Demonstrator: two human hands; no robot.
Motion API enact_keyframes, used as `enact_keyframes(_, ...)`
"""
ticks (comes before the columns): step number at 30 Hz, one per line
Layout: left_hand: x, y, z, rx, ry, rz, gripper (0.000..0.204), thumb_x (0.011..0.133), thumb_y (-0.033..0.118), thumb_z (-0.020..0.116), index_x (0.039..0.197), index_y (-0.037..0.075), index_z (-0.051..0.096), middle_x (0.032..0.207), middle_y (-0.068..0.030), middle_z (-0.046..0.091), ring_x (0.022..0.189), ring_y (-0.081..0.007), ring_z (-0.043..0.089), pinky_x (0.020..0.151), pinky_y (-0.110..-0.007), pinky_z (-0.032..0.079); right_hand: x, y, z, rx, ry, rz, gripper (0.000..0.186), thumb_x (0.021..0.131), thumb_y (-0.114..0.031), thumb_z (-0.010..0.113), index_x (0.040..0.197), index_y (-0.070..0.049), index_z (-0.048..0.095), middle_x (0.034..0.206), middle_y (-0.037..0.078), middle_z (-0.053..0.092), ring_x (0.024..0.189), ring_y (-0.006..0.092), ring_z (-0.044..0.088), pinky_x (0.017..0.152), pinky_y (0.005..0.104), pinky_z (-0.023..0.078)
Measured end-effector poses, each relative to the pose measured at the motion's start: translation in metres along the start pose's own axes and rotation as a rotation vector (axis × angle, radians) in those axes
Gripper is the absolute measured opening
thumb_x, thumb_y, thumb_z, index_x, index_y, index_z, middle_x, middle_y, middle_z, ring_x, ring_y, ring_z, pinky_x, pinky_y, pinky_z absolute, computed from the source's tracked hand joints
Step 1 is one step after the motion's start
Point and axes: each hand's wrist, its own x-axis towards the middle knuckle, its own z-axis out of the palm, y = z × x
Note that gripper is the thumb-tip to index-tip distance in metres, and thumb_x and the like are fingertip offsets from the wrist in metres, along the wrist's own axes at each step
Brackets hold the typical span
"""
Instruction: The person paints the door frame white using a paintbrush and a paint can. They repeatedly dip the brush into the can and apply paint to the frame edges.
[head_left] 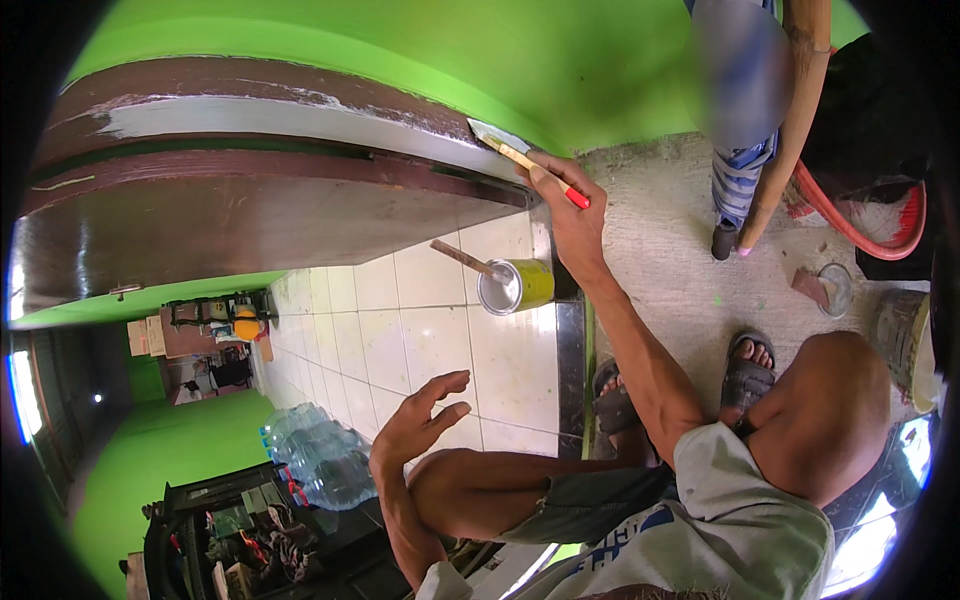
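Observation:
My right hand [575,218] is closed around a paintbrush [517,154] with a pale handle and red end. Its bristles rest against the end of the brown door frame [200,78], where it meets the green wall. Along the frame runs a wet-looking strip of whitish-grey paint [300,125], ragged at its far left end. Just below the right hand, a yellow-green paint can [535,284] stands on the tiles with a wooden stick [460,257] leaning out of it. My left hand [415,420] hangs in the air near my knee, thumb and fingers apart, holding nothing.
A brown door [170,238] reaches across the left. Large water bottles [320,455] stand beside a black rack [345,550] of shoes and oddments. At right are a wooden pole [797,110], a red curved tube [905,235], a round lid [836,290] and a paint-smeared bucket [900,335].

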Motion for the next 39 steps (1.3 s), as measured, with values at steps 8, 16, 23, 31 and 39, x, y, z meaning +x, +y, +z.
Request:
enact_keyframes(8, 0.002, 0.000, 0.000, -0.004, -0.017, -0.017, 0.049, 0.100, 0.020, 0.065, 0.144, 0.003, 0.051, 0.134, -0.0162, 0.064, 0.127, -0.0258, 0.060, 0.108, -0.040, 0.047, -0.001, -0.016, 0.013, -0.045, -0.008, -0.001, 0.023, 0.099, -0.007, 0.063, 0.117, 0.007, 0.068, 0.112, 0.014, 0.069, 0.106, 0.0217, 0.070, 0.099, 0.0318, 0.054)
enact_keyframes(16, 0.002, -0.003, -0.001, -0.006, -0.012, -0.014, 0.048, 0.100, 0.023, 0.066, 0.144, 0.007, 0.052, 0.133, -0.0139, 0.065, 0.126, -0.0244, 0.060, 0.103, -0.040, 0.049, -0.001, -0.010, 0.015, -0.010, 0.016, -0.019, 0.023, 0.099, -0.006, 0.063, 0.117, 0.007, 0.068, 0.111, 0.013, 0.070, 0.105, 0.0207, 0.070, 0.098, 0.0308, 0.054)
enact_keyframes(23, 0.002, -0.011, -0.001, -0.001, 0.009, 0.022, 0.050, 0.100, 0.032, 0.067, 0.144, 0.013, 0.053, 0.132, -0.0112, 0.067, 0.123, -0.0238, 0.062, 0.096, -0.041, 0.053, -0.002, -0.011, 0.012, 0.035, 0.031, 0.032, 0.022, 0.099, -0.006, 0.063, 0.116, 0.007, 0.068, 0.111, 0.013, 0.068, 0.105, 0.0212, 0.070, 0.097, 0.0306, 0.054)
enact_keyframes(31, 0.002, -0.006, -0.001, -0.003, 0.005, 0.018, 0.050, 0.100, 0.032, 0.067, 0.143, 0.012, 0.054, 0.132, -0.0123, 0.066, 0.124, -0.0245, 0.062, 0.097, -0.041, 0.052, -0.001, -0.004, 0.008, -0.051, -0.002, -0.046, 0.023, 0.099, -0.006, 0.062, 0.117, 0.007, 0.068, 0.113, 0.012, 0.067, 0.106, 0.0206, 0.069, 0.097, 0.0304, 0.054)
enact_keyframes(39, 0.001, 0.003, -0.002, -0.005, -0.035, -0.008, 0.048, 0.101, 0.019, 0.064, 0.145, 0.007, 0.050, 0.135, -0.0144, 0.064, 0.127, -0.0247, 0.060, 0.105, -0.039, 0.048, -0.016, -0.005, -0.017, -0.055, -0.052, 0.051, 0.022, 0.099, -0.007, 0.060, 0.116, 0.006, 0.068, 0.108, 0.013, 0.070, 0.106, 0.0204, 0.070, 0.097, 0.0318, 0.055)
